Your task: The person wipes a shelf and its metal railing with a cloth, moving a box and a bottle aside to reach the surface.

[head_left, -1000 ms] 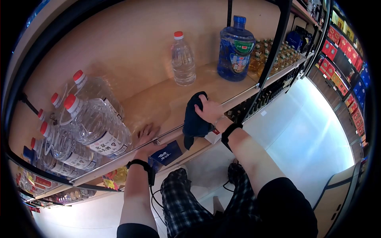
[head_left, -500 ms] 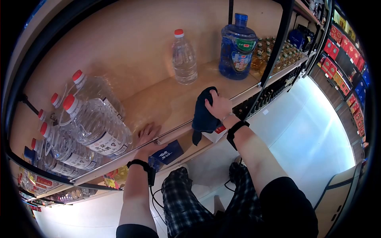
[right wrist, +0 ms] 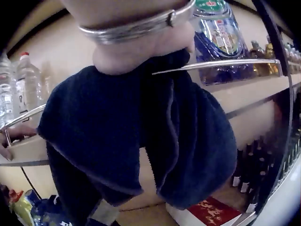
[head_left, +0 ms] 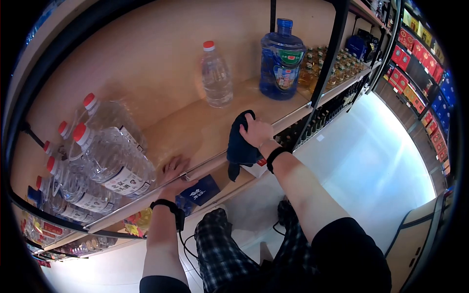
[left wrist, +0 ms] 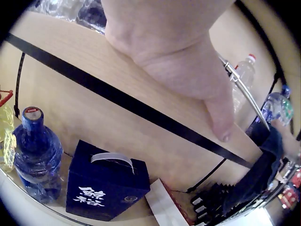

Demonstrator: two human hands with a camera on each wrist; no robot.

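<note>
My right hand (head_left: 255, 132) holds a dark blue cloth (head_left: 239, 144) against the front edge of the wooden shelf (head_left: 195, 127); the cloth (right wrist: 136, 141) hangs down over the metal rail and fills the right wrist view. My left hand (head_left: 175, 172) rests with straight fingers on the shelf's front edge, next to several large clear water jugs (head_left: 110, 161) with red caps. In the left wrist view the thumb (left wrist: 221, 117) lies over the shelf lip.
A clear bottle (head_left: 215, 75) and a blue water jug (head_left: 279, 61) stand at the back of the shelf. A dark blue box (left wrist: 106, 186) and a blue bottle (left wrist: 35, 155) sit on the shelf below. Black uprights (head_left: 332, 53) frame the shelf; the aisle floor (head_left: 381, 161) lies right.
My right hand with the cloth slid right along the shelf edge, then back left a little. My left hand stayed on the shelf edge.
</note>
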